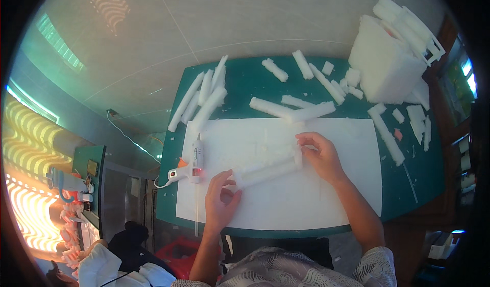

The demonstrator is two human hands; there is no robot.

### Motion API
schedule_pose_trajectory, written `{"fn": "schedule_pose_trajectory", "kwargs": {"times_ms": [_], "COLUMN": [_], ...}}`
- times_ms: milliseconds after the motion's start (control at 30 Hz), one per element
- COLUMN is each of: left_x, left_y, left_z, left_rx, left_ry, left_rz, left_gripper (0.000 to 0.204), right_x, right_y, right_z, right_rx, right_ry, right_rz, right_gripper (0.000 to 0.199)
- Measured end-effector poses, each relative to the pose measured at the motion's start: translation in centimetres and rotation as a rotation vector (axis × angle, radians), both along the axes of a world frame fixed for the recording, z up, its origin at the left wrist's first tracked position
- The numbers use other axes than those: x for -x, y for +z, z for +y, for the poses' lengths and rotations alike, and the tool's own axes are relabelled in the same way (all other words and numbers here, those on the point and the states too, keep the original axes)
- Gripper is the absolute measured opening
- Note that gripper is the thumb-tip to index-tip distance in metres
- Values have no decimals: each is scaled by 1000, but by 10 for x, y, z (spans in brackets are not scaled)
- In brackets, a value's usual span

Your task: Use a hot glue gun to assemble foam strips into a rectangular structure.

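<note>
A long white foam assembly (270,170) lies aslant on a white sheet (337,195), low in contrast against it. Short pieces seem to stand at its two ends. My left hand (222,201) has its fingers curled at the near left end. At the far right end, my right hand (322,158) pinches the foam between thumb and fingers. To the left of my left hand rests a white glue gun (185,173) with an orange trigger and a small red glow. Its nozzle points away from me, and a clear glue stick (197,210) sticks out toward me.
The sheet lies on a green table (240,75). Several foam strips (204,95) are piled at the far left, and more foam strips (293,111) lie beyond the sheet. A big foam block (380,57) stands at the far right. A cord (133,141) hangs left.
</note>
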State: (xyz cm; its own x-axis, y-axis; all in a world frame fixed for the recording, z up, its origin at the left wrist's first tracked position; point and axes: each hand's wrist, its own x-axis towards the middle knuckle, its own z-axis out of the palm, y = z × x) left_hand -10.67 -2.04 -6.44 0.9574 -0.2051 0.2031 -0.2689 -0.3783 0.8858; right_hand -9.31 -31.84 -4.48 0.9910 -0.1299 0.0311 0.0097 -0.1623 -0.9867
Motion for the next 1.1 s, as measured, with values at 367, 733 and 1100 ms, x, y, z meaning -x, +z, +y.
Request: {"fn": "schedule_pose_trajectory", "kwargs": {"times_ms": [367,733,1100], "left_x": [-2,-1,1], "left_y": [-5,-1,-6], "left_z": [5,6,6], "left_rx": [163,282,318], "left_ry": [-17,-25,54], "left_rz": [3,55,56], "left_gripper": [46,29,13], "right_x": [-3,-2,-2], "right_y": [5,16,6], "right_z": [-5,-2,-5], "right_rx": [110,206,250], "right_ry": [24,42,26], "right_rz": [-100,-182,-155], "right_gripper": [23,19,23]}}
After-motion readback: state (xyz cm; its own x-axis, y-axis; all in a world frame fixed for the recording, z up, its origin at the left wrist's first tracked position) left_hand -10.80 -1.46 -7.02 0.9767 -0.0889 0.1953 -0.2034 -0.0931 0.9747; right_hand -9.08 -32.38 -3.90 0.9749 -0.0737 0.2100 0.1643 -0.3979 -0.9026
